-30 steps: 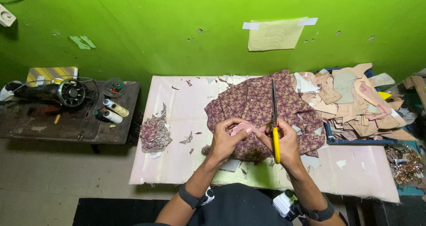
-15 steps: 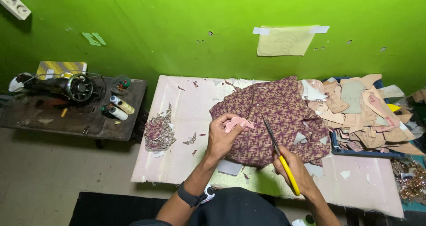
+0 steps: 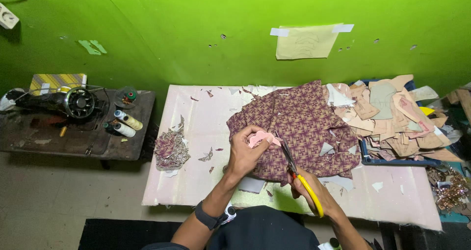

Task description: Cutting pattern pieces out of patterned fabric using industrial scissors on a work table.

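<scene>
My left hand (image 3: 244, 152) pinches a small pink paper piece (image 3: 260, 138) against the edge of a maroon patterned fabric (image 3: 299, 120) spread on the pale work table (image 3: 206, 117). My right hand (image 3: 306, 188) grips yellow-handled scissors (image 3: 297, 174); their blades point up-left and touch the pink piece by my left fingers. A dark watch sits on my left wrist.
A heap of fabric scraps (image 3: 170, 147) lies at the table's left edge. Tan paper patterns (image 3: 392, 115) are stacked at the right over a blue tray. A black sewing machine (image 3: 59, 103) and thread cones (image 3: 126, 122) stand on the dark side table. A paper sheet (image 3: 306, 41) is taped to the green wall.
The scissors have tilted from upright over the fabric to slanting up-left, and my right hand has dropped toward the table's near edge. My left hand has lifted the pink piece.
</scene>
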